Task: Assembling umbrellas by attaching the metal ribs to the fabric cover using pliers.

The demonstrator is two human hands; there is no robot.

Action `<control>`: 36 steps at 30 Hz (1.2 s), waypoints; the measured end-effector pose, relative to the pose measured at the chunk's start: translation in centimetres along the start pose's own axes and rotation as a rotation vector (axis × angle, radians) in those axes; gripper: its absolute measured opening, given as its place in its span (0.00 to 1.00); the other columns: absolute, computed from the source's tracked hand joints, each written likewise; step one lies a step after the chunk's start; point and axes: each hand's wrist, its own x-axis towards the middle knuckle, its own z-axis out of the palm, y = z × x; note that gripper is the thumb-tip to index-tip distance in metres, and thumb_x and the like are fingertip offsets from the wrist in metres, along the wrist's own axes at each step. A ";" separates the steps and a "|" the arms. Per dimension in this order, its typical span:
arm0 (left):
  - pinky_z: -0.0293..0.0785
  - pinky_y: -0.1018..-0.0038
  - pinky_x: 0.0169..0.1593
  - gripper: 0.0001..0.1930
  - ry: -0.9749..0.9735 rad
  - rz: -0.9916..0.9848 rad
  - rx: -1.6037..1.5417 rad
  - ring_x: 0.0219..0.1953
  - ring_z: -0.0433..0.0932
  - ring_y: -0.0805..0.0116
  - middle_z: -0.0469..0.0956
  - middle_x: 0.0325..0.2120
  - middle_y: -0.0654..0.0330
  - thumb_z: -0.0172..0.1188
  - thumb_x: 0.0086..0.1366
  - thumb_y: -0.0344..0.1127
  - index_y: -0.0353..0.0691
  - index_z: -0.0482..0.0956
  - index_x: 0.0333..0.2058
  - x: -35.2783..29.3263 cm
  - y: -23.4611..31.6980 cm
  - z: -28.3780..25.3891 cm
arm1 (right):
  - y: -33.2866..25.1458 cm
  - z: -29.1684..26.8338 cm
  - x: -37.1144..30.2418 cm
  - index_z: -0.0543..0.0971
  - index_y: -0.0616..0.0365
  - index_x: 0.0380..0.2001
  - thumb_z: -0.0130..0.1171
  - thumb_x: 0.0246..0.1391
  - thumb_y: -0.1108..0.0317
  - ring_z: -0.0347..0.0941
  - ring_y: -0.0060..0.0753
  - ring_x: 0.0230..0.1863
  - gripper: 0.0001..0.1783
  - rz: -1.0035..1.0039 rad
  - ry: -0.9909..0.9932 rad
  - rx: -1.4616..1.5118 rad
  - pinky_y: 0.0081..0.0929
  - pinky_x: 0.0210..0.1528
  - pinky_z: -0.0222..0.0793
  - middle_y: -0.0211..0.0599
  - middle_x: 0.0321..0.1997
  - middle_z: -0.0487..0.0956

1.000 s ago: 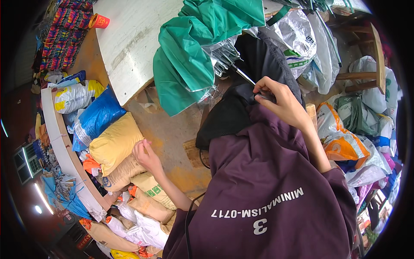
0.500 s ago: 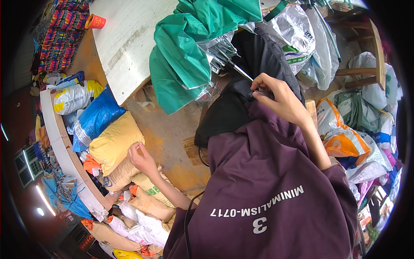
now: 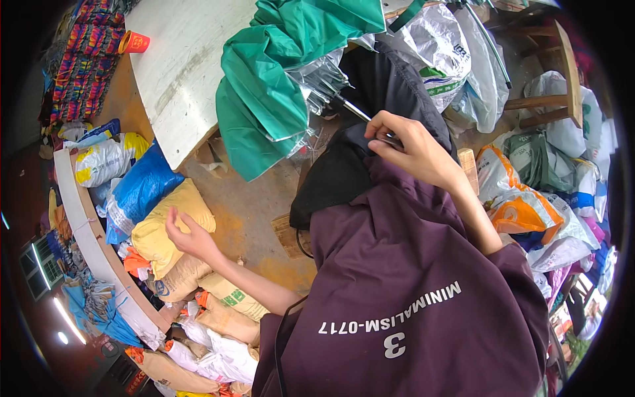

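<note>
The right hand (image 3: 410,147) is gripping the shaft (image 3: 356,110) of the green umbrella (image 3: 268,86), draping past the tabletop (image 3: 178,83); the left hand (image 3: 190,237) is hovering empty, fingers spread. The cloth (image 3: 254,132) is probably handling light and slippery, the ribs (image 3: 323,86) fragile, the stiff shaft surest to hold.

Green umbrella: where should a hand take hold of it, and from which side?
Probably by the shaft, at its near end, from the right, where the right hand holds it: the slim shaft juts clear of the bunched ribs, while the canopy hangs in loose folds.
</note>
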 end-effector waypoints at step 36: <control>0.64 0.63 0.57 0.13 -0.301 0.742 -0.101 0.52 0.75 0.59 0.80 0.45 0.62 0.57 0.61 0.25 0.42 0.80 0.45 0.0 16.0 3.0 | 4.5 0.1 -2.1 0.72 0.62 0.39 0.59 0.56 0.68 0.77 0.49 0.42 0.12 -0.079 0.260 -0.197 0.38 0.45 0.73 0.46 0.39 0.75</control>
